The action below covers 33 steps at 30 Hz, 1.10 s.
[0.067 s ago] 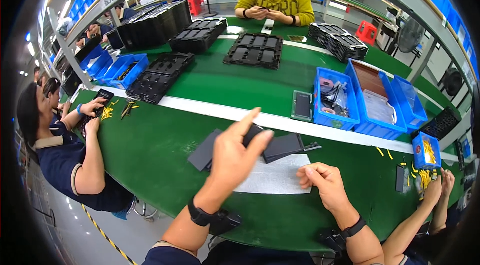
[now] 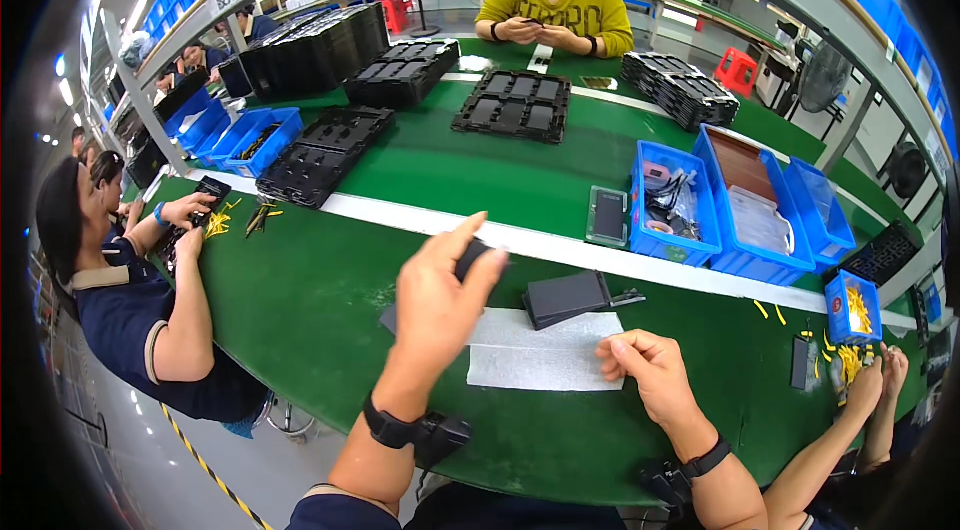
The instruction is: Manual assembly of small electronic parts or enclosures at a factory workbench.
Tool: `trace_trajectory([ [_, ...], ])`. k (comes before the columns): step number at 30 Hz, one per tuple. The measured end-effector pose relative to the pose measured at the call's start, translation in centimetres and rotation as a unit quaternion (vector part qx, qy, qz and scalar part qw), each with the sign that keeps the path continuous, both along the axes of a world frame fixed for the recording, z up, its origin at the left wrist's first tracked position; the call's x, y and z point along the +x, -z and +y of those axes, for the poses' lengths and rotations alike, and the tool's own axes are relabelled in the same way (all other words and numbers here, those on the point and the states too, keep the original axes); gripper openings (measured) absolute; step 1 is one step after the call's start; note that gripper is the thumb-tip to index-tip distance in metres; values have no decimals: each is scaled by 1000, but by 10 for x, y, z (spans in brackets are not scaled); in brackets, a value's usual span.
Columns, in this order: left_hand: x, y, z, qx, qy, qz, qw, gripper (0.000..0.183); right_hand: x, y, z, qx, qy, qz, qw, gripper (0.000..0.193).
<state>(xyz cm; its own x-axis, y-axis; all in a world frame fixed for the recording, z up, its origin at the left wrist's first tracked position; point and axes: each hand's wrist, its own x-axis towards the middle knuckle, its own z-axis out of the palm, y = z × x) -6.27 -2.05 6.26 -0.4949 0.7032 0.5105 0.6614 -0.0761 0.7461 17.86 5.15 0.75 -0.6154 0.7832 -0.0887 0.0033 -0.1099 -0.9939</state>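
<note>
1. Step in hand: the left hand is raised over the tabletop, thumb and fingers curved apart, and appears to hold a dark piece, largely hidden behind the thumb and fingers. This looks like a carrying or handling step.
2. The right hand hovers at the right end of the pale sheet, fingers half curled, thumb near the forefinger; I cannot tell whether it holds anything.
3. The black panels lie stacked askew on the sheet's far edge, a small black part just beside their right end. Another dark panel shows left of the left hand, mostly covered.
4. Any next move of the dark piece calls for a steady pinch and lift enough to pass over the stack.
5. Edges: the tabletop's near edge curves below both forearms; the white strip runs beyond the hands.
6. Room: bare green lies left of the left hand, and between sheet and near edge. Toward the far right, the blue bin and the case limit reach.
</note>
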Motion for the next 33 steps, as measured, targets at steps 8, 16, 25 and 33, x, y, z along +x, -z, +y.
trace_trajectory([
  [8, -41, 13, -14, -137, -102, 94, 981, 30, -1, 4, -1, 11, 3, -34, 999, 20],
  [16, -27, 16, -7, -64, -70, 110, 989, 36, -2, 6, 0, 7, 0, -43, 999, 20],
  [25, 41, 47, 21, -66, 132, 219, 964, 46, 0, 6, 0, 15, -1, -44, 999, 20],
  [33, 44, 41, 24, -25, 103, 199, 974, 49, 0, 8, 1, -1, -9, -27, 1000, 20],
])
